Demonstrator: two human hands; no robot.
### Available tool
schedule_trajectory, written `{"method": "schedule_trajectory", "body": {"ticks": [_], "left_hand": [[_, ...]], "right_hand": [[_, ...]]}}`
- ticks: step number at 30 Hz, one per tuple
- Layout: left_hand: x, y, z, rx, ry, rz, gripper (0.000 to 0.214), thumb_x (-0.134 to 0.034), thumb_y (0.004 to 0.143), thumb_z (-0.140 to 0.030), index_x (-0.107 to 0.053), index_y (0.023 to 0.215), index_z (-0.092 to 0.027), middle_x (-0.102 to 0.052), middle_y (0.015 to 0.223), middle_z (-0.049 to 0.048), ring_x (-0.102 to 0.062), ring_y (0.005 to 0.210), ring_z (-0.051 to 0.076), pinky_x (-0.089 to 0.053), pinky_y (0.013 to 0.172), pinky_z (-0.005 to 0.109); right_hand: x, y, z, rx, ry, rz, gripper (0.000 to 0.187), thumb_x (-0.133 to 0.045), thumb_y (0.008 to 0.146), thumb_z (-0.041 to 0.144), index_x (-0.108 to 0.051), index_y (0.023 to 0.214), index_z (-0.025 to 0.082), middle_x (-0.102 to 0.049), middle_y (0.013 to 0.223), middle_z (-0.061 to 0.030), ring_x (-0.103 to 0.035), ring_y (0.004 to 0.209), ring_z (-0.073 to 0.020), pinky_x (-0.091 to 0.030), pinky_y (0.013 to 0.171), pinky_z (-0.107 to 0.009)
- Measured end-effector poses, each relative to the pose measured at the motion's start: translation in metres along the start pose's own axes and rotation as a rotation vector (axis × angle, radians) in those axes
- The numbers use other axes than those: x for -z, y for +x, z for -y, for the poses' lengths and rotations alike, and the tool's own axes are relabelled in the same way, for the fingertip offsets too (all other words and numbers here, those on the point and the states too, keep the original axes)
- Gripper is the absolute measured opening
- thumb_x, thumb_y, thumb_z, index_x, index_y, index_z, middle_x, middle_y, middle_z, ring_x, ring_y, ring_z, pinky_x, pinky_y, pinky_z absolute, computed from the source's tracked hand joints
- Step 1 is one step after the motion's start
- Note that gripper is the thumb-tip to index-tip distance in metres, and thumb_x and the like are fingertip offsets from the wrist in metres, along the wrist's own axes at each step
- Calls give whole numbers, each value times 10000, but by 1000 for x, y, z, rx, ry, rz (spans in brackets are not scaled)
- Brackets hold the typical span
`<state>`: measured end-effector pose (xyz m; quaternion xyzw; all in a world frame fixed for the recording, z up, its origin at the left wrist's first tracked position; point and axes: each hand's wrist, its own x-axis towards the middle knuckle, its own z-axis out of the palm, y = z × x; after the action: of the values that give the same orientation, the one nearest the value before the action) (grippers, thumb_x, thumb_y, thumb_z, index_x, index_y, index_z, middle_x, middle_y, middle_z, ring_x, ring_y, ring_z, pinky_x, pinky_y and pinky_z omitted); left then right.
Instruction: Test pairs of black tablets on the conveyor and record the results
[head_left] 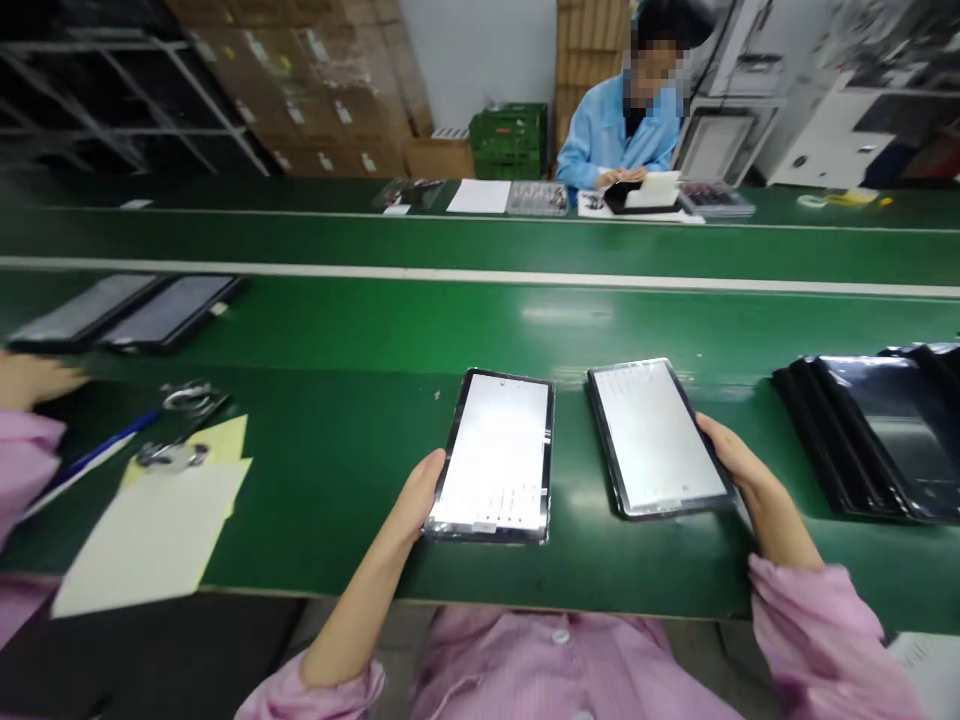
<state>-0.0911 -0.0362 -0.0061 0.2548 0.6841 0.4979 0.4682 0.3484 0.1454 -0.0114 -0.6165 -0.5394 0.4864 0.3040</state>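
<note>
Two tablets with bright white screens are side by side in front of me over the green bench. My left hand (421, 497) grips the lower left edge of the left tablet (495, 455), its fingers hidden underneath. The right tablet (656, 435) leans a little to the left at its top, and my right hand (731, 450) holds it by the right edge, fingers also out of sight behind it. Clear film with wrinkled edges shows around both tablets. A gap of bench separates the two.
Dark tablets (885, 430) are stacked at the right. At the left lie two more tablets (169, 312), a clipboard with paper (154, 530) and a blue pen (112, 445), near another person's hand (41, 378). A co-worker (626, 130) in blue sits across the bench (337, 320).
</note>
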Motion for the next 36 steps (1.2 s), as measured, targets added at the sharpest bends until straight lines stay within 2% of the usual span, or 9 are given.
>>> {"method": "schedule_trajectory", "body": {"ticks": [4,7,9,12,16,21,25,32,36], "left_hand": [[26,-42,26,-245,239,-199,818,-417,788,-857,-705,1032,-131,-729,1007,146,-674,938,294,-527,869,430],[34,-62,29,-651,523,-472,615,-317,978,-629,-690,1175,-180,-691,1161,149,-586,1144,287,-377,1063,486],[35,-78,29,-984,779,-634,427,-382,1011,-480,-699,1186,-253,-689,1175,113,-519,1210,274,-217,1141,509],[26,-102,38,-1287,1063,-568,197,-629,921,-429,-739,1061,-345,-725,1043,40,-536,1091,244,-129,1144,482],[7,-116,57,-1313,1075,-509,116,-785,802,-409,-759,909,-372,-723,964,11,-518,993,226,-150,1105,442],[5,-107,56,-1311,1087,-383,64,-722,866,-356,-759,904,-392,-714,1052,7,-520,1004,232,-173,1089,466],[8,-101,43,-1128,1203,-209,249,-531,955,-453,-733,1088,-392,-612,1290,97,-503,1099,331,-213,1026,609],[5,-104,54,-1047,1155,-446,775,-639,797,-684,-456,1450,-311,-569,1228,146,-508,1081,333,-222,1030,557],[9,-105,59,-1055,1113,-483,815,-647,798,-681,-427,1451,-244,-592,1196,162,-536,1056,333,-271,986,522]], "right_hand": [[-21,-77,-14,23,-309,0,664,-433,824,738,-692,1078,181,-657,1260,-150,-527,1283,-351,-415,1103,-482],[-31,-120,0,82,-579,108,628,-285,937,656,-684,1120,207,-718,1049,-142,-669,1015,-342,-549,869,-471],[-37,-135,15,140,-790,104,589,-242,991,589,-701,1089,232,-709,946,-128,-681,853,-319,-553,731,-434],[-52,-135,37,448,-982,-10,509,-311,1021,516,-690,1186,220,-620,1191,-180,-605,1080,-349,-523,841,-476],[-81,-107,53,816,-1083,64,420,-446,1013,470,-588,1367,294,-323,1537,-161,-279,1400,-403,-332,1068,-619],[-101,-87,65,760,-1195,81,479,-521,985,520,-533,1423,325,-261,1569,-155,-215,1419,-414,-223,1100,-672],[-85,-101,68,802,-1147,154,362,-517,991,508,-659,1277,338,-290,1550,-128,-232,1408,-413,-194,1100,-693],[-37,-148,38,909,-902,-33,397,-391,1019,402,-587,1343,284,-326,1499,-135,-361,1321,-368,-235,1113,-663],[-42,-170,26,929,-877,-28,382,-370,1027,372,-593,1333,318,-364,1441,-120,-384,1292,-348,-260,1105,-642]]}}
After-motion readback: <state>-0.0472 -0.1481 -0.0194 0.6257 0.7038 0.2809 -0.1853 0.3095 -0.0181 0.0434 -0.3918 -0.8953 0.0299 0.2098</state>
